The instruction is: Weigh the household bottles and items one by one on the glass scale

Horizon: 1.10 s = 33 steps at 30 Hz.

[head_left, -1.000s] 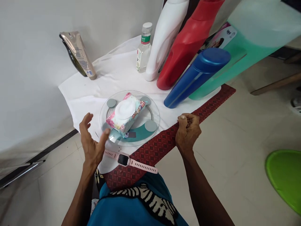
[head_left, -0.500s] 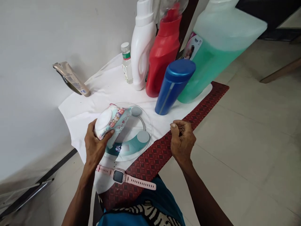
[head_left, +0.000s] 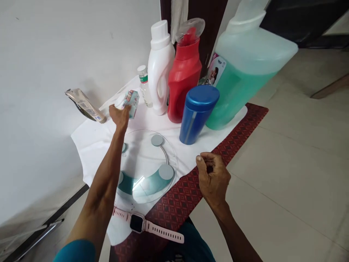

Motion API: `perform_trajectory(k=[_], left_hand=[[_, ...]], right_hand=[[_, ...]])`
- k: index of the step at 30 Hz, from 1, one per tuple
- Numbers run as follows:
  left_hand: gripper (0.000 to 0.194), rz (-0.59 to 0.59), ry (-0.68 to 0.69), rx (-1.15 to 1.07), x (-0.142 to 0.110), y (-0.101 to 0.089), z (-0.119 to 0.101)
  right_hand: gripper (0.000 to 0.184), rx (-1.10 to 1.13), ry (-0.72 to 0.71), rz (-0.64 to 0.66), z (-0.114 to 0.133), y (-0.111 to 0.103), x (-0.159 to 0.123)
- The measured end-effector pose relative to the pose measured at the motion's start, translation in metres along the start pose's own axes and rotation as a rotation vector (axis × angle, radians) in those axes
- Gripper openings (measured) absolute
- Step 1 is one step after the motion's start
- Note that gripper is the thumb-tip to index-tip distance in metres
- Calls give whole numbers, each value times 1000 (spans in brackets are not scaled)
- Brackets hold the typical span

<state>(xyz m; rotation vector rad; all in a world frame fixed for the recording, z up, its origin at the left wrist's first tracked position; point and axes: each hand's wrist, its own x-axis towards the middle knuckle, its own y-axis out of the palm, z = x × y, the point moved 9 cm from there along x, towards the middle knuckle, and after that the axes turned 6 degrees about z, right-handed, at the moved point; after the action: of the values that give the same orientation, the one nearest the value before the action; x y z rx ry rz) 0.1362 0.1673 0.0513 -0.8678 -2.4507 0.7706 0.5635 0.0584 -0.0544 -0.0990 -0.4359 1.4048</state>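
Note:
My left hand (head_left: pixel 120 115) grips a wet wipes pack (head_left: pixel 132 102), light blue with a colourful print, at the back of the table between a beige tube (head_left: pixel 85 107) and a small clear bottle (head_left: pixel 145 85). Whether the pack touches the cloth I cannot tell. Nearer me lies a round glass bathroom scale (head_left: pixel 141 153) with nothing on it, its display dark. My right hand (head_left: pixel 214 178) is loosely curled over the table's front edge, thumb against the fingers, with nothing visible in it. A pink-strapped smartwatch (head_left: pixel 137 223) rests in front of the scale.
A white detergent bottle (head_left: pixel 160 69), a red bottle (head_left: pixel 184 76), a blue oval container (head_left: pixel 197 116) and a large jug of green liquid (head_left: pixel 245 83) stand along the back and right. White cloth (head_left: pixel 89 145) covers part of a red patterned mat (head_left: pixel 188 193). A wall rises at left.
My left hand has carried the wet wipes pack from over the scale to the back of the table. The scale's lit display has gone dark. My right hand stays about where it was.

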Motion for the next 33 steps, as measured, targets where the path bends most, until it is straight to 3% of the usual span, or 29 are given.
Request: perform_trajectory(k=[2, 4, 8, 12, 14, 17, 19, 21, 23, 27, 33], left_hand=[[36, -16, -127, 15, -2, 21, -1], [33, -44, -221, 47, -16, 35, -4], [75, -71, -190, 97, -46, 55, -16], [90, 81, -143, 167, -50, 59, -12], [89, 66, -90, 137, -39, 35, -10], [90, -214, -11, 122, -14, -37, -2], [93, -427, -82, 148, 4, -86, 14], [95, -492, -157, 178, 25, -117, 31], [92, -456, -185, 191, 48, -130, 42], [76, -371, -173, 191, 79, -132, 54], [75, -344, -45, 136, 89, -129, 53]], right_hand=[[46, -6, 10, -9, -1, -1, 0], [48, -10, 34, -12, -3, -1, -1], [53, -50, 96, -10, -9, -2, -2], [57, -93, 139, 14, -9, -2, -1], [55, -100, 172, 29, -10, -2, 0], [48, -108, 225, 56, -11, -1, 1], [45, -121, 244, 60, -11, -1, 2], [45, -132, 265, 52, -12, -1, 3], [46, -135, 282, 42, -11, -1, 3], [47, -141, 273, 52, -9, 0, 2], [48, -168, 243, 40, -11, -2, 1]])
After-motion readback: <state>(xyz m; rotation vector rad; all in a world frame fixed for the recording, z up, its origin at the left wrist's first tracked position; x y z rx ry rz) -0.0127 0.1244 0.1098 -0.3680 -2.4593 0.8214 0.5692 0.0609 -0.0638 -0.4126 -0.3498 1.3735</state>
